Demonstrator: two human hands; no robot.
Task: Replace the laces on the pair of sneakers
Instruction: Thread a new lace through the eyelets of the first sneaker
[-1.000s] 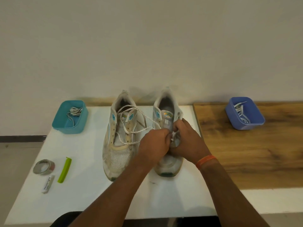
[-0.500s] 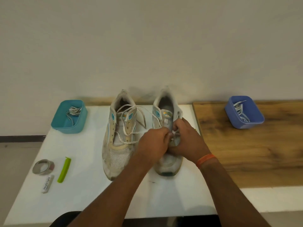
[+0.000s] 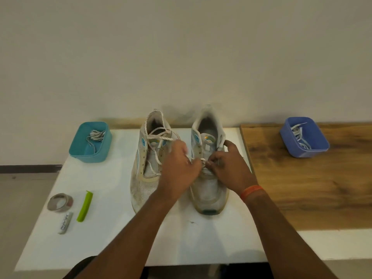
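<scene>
Two worn white sneakers stand side by side on the white table [image 3: 112, 248], toes toward me. The left sneaker [image 3: 144, 178] carries a loose white lace [image 3: 160, 137] that trails across to the right sneaker [image 3: 209, 190]. My left hand [image 3: 179, 166] pinches a stretch of lace over the right sneaker's lower eyelets. My right hand [image 3: 227, 164] pinches the lace close beside it, on the shoe's right flap. Where the lace passes through the eyelets is hidden by my fingers.
A teal tub [image 3: 90, 142] with a bundled lace sits at the back left. A blue tub [image 3: 304, 136] with white laces rests on the wooden top [image 3: 312, 188] to the right. A tape roll [image 3: 60, 202], a green clip [image 3: 85, 206] and a small white tube [image 3: 65, 222] lie front left.
My left hand has drawn a little to the left, apart from the right hand, and a short stretch of lace now shows between them. The sneakers stay in place.
</scene>
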